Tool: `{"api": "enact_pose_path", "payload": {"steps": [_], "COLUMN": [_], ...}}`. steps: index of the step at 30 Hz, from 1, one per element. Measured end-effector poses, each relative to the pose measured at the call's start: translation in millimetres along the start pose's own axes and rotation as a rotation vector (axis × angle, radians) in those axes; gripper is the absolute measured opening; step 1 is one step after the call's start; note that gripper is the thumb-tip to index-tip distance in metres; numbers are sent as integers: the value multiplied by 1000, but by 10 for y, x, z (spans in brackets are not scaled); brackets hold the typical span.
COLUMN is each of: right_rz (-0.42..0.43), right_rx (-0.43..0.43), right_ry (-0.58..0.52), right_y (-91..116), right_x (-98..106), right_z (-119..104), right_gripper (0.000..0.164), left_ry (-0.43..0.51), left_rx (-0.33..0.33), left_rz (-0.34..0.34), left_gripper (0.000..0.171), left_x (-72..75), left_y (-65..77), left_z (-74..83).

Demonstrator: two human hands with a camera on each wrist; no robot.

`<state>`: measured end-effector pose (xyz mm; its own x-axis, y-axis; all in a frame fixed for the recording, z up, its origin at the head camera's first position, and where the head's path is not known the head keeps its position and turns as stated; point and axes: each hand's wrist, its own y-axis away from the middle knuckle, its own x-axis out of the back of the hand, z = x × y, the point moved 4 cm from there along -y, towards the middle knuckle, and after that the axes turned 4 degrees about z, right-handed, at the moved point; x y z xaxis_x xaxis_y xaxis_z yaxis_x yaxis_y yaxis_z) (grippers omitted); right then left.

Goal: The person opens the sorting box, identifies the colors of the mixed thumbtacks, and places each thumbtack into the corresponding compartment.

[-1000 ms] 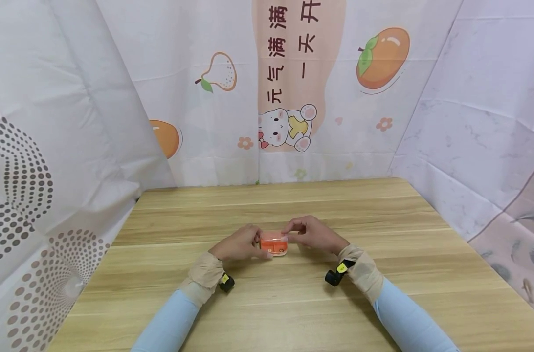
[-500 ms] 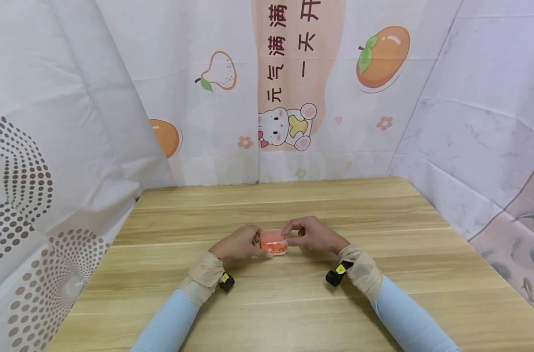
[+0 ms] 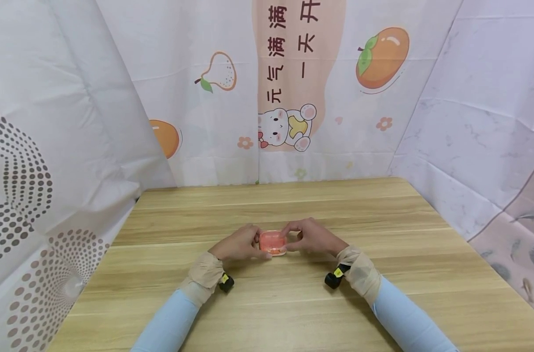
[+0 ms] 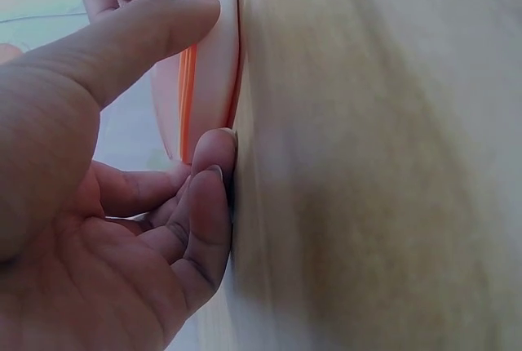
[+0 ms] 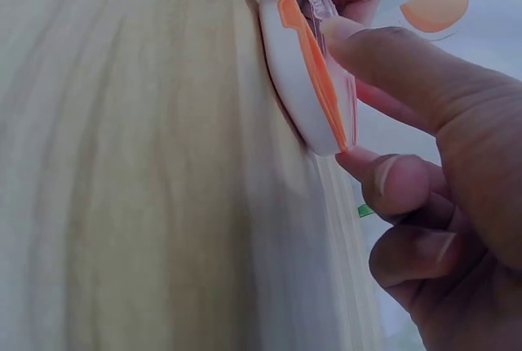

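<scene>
A small pill box (image 3: 271,239) with a clear pinkish lid sits on the table between both hands in the head view. Its white base (image 5: 295,82) and orange inner part (image 5: 318,77) show in the right wrist view. The clear lid (image 5: 320,0) is tilted down, with a narrow gap at its front. My left hand (image 3: 239,243) grips the base from the left, thumb at the front and fingers behind. My right hand (image 3: 312,236) pinches the lid at the right, its thumb on the front edge. What lies inside is hard to make out.
The wood-grain table (image 3: 267,303) spreads around the hands. A white printed curtain (image 3: 196,122) hangs behind its far edge, with further sheets at the left and right. A small black camera is strapped to each wrist.
The lid has swung down from raised to nearly level over the orange compartments. My right hand has lowered slightly with it. My left hand and the base have stayed in place.
</scene>
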<state>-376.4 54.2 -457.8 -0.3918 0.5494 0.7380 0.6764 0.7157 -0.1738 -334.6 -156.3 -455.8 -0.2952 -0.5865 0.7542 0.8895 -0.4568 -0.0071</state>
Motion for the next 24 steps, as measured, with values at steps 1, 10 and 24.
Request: {"api": "enact_pose_path", "payload": {"steps": [1,10,24], "right_rz": [-1,-5,9], "right_rx": [-3,-21,-18], "right_ry": [5,60,151], "right_y": [1,8,36], "right_x": [-5,-33,-3], "right_z": [-4,-45,-100], "right_gripper": [29,33,33], "left_ry": [0,9,-51], "left_rx": [-2,-26,-26], "left_rz": [-2,-10,1], "left_gripper": [50,51,51], "left_x": [-1,-1,-39], "left_y": [0,5,-41], "left_z": [0,12,4]}}
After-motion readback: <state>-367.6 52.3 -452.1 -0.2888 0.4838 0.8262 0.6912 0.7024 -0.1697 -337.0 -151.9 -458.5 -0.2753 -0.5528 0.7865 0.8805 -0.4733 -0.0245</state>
